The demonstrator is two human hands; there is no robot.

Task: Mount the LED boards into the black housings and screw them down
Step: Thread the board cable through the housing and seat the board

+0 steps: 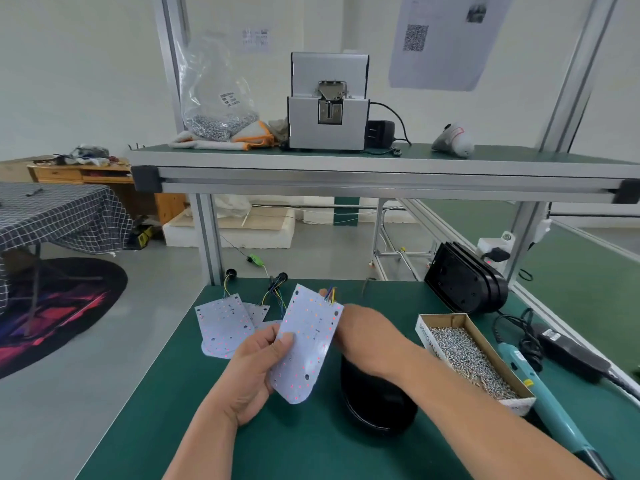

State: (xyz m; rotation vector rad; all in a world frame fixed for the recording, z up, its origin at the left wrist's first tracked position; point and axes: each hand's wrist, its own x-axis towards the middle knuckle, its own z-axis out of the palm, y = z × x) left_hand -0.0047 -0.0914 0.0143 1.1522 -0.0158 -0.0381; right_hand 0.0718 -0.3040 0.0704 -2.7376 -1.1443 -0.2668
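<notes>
Spare LED boards [223, 327] are laid flat on the green mat [145, 427] at far left, wires trailing back, presumably staged for later units. The left hand [258, 368] is closed on the LED board [306, 344] in work: thumb pressed on the front face at the left edge, fingers curled behind, a firm pinch. The board is held clear of the mat, tilted up, LED side to the camera, likely for checking orientation before seating. Its coloured wires [330, 294] stick up at the top edge. The right hand [367, 337] is placed against the board's right edge; its fingers are hidden behind the board, so grip cannot be told. A black housing [377, 400] is set on the mat just below and right of the board, partly covered by the right forearm, probably the next receiver. Board not yet mounted. More housings [464, 282] are stacked on edge at the back right. An open screw box [474, 358] and teal screwdriver [543, 393] are kept by the right side, untouched.
</notes>
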